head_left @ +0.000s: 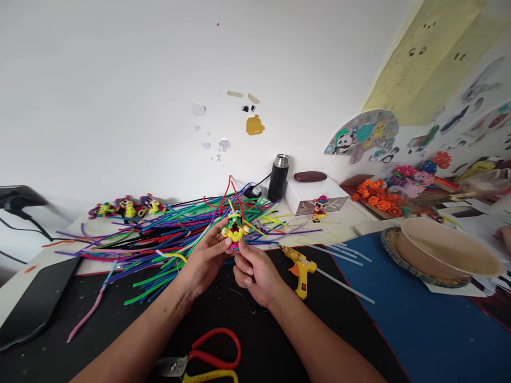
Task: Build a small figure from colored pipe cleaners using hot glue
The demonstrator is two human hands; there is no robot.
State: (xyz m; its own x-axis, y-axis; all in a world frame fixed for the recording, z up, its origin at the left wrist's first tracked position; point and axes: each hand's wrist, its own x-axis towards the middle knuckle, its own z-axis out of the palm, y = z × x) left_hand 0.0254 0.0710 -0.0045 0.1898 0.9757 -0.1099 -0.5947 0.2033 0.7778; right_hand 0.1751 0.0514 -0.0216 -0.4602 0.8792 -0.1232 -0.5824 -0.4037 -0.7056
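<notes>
1. Figure [235, 230], small and bright, is upright between both hands, raised above the black mat [235, 324], with loose stems [159, 242] heaped behind it.
2. Left hand [209, 251]: fingers closed to about the figure's thickness, thumb on its front, gripping its side and lower part.
3. Right hand [257, 268]: thumb and forefinger seem pinched at the figure's base, with the other fingers curled towards the palm.
4. Too hard a squeeze could flatten its yellow coils or skew its limbs, since both thumbs press close to them.
5. Should any joint be glued and unset, a twist between the two hands might work it loose; whether any glue is wet cannot be told.
6. Glue gun [302, 271] lies just beside the right hand: a careless sweep could knock it, or burn skin if it is hot, which does not show.
7. Scissors [191, 356] lie nearer the body, between the arms; dropping a wrist unwatched could catch them.
8. Stem ends reach close to the left hand and might snag the figure if it is lowered there.
</notes>
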